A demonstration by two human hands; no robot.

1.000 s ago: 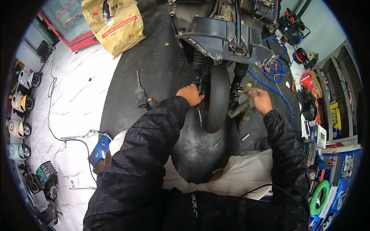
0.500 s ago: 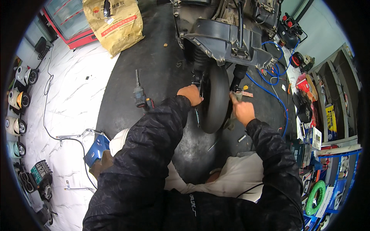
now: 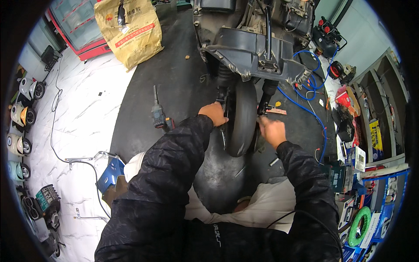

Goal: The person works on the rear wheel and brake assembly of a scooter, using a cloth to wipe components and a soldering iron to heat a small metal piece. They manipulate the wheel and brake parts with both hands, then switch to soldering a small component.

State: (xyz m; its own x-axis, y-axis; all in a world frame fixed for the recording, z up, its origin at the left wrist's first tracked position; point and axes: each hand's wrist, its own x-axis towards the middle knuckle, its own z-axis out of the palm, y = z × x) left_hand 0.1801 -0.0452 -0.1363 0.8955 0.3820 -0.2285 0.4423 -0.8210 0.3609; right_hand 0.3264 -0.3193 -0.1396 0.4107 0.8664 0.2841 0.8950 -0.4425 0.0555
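Observation:
The black front wheel (image 3: 243, 120) of a partly stripped scooter stands between my hands, under a dark plastic body panel (image 3: 248, 48). My left hand (image 3: 213, 114) is closed at the lower end of the left fork leg, beside the hub. A thin metallic piece (image 3: 224, 139) shows just below it; what the fingers grip is hidden. On the wheel's other side, my right hand (image 3: 272, 132) has its fingers curled together at the foot of the right fork leg (image 3: 265, 98). Anything between those fingertips is too small to make out.
A cordless impact driver (image 3: 159, 114) lies on the black mat left of my arm. A small metal cylinder (image 3: 274, 162) and a thin rod (image 3: 240, 171) lie near my knees. A blue air hose (image 3: 312, 112) curls at right, before cluttered shelves. A yellow sack (image 3: 131, 37) stands back left.
The right index finger, stretched toward the fork before, is now drawn in with the other fingers. My left hand keeps its place beside the hub. The whole view has shifted slightly.

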